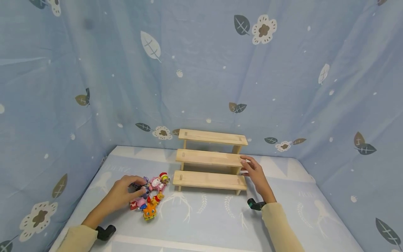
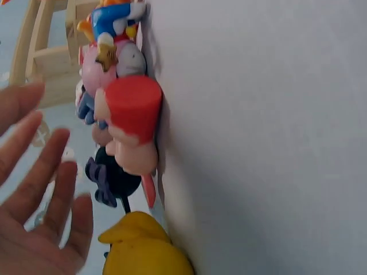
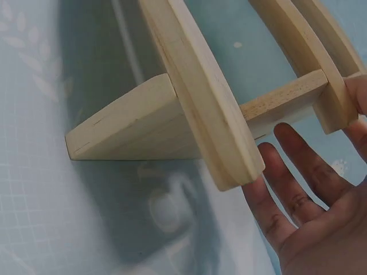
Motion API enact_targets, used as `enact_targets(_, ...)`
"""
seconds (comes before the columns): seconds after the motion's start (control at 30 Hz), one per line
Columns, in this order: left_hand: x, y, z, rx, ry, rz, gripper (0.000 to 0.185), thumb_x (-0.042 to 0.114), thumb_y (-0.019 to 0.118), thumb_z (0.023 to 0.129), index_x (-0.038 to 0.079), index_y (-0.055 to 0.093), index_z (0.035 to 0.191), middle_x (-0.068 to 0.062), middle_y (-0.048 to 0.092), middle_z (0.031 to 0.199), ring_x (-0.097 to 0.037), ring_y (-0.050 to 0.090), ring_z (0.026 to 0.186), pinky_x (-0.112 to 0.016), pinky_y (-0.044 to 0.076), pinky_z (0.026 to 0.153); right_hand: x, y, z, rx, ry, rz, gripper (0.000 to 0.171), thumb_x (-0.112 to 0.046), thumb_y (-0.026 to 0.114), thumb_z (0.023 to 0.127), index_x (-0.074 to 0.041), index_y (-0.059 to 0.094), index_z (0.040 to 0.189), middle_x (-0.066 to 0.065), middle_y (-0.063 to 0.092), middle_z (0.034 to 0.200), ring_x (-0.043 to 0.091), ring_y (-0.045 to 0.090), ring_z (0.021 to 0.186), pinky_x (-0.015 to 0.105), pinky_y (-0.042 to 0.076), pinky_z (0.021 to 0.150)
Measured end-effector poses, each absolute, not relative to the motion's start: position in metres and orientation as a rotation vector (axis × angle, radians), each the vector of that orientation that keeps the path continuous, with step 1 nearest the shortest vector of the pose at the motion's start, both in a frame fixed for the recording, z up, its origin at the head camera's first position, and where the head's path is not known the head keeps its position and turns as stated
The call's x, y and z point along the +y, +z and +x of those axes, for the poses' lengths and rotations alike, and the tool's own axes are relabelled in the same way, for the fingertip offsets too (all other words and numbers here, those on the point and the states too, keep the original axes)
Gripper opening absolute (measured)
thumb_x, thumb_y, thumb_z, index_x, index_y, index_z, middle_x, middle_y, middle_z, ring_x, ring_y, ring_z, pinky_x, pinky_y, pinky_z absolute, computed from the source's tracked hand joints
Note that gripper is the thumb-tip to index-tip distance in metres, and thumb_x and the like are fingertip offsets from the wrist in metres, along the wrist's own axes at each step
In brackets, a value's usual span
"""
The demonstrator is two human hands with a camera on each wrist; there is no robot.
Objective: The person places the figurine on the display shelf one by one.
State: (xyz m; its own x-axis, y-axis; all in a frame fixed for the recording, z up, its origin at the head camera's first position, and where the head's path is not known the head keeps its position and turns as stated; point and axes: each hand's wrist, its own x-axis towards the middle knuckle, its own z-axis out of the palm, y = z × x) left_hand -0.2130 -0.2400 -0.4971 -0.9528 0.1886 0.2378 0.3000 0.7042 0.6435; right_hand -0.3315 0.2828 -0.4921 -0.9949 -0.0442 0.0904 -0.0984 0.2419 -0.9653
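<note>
Pale blue worktop cover (image 1: 283, 210) printed with white deer, antler and fern motifs, laid flat, white band along near edge. Light blue fabric backdrop (image 1: 201, 70) hung behind and at both sides, creased, patterned with grey-green leaves, white leaves, cream flowers with brown centres, small white dots. Backdrop meets worktop cover along back edge.

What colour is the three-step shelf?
Pale natural wood, unpainted; the three-step shelf shows best in the head view.
</note>
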Motion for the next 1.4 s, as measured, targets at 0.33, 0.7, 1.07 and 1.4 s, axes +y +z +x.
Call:
enact_targets(0.33, -0.227, -0.5, -0.203, -2.777, -1.264, -0.696, 0.033, 0.035, 0.084, 0.086, 0.014, 0.072, 0.108, 0.004, 0.068, 0.095, -0.01, 0.059, 0.079, -0.025, 0.053, 0.067, 0.287, -0.498, -0.335, -2.424, 2.0, 0.104, 0.052, -0.047, 0.063, 0.102, -0.02, 0.055, 0.146, 0.016, 0.062, 0.129, 0.032, 0.063, 0.108, 0.055, 0.051, 0.099)
enact_targets(0.7, -0.231, -0.503, -0.191, -2.721, -1.262, -0.828, 0.019, 0.022, 0.076, 0.095, 0.019, 0.072, 0.113, 0.003, 0.071, 0.102, -0.006, 0.06, 0.079, -0.025, 0.053, 0.063, 0.281, -0.473, -0.319, -2.427, 2.065, 0.114, 0.045, -0.031, 0.059, 0.107, -0.014, 0.053, 0.148, 0.011, 0.064, 0.123, 0.025, 0.066, 0.102, 0.056, 0.05, 0.099)
enact_targets(1.07, -0.226, -0.494, -0.18, -2.736, -1.404, -0.998, 0.023, 0.025, 0.066, 0.102, 0.017, 0.068, 0.124, 0.005, 0.069, 0.104, -0.008, 0.059, 0.08, -0.025, 0.053, 0.065, 0.281, -0.471, -0.315, -2.448, 2.041, 0.085, 0.046, -0.033, 0.059, 0.107, -0.015, 0.053, 0.148, 0.015, 0.063, 0.128, 0.034, 0.064, 0.109, 0.059, 0.048, 0.102)
enact_targets(1.4, -0.23, -0.496, -0.176, -2.649, -1.331, -1.102, 0.028, 0.031, 0.079, 0.09, 0.027, 0.074, 0.117, 0.002, 0.059, 0.121, -0.017, 0.059, 0.091, -0.029, 0.053, 0.069, 0.29, -0.497, -0.334, -2.436, 2.05, 0.069, 0.05, -0.038, 0.06, 0.106, -0.019, 0.051, 0.15, 0.013, 0.062, 0.129, 0.043, 0.058, 0.119, 0.049, 0.052, 0.095)
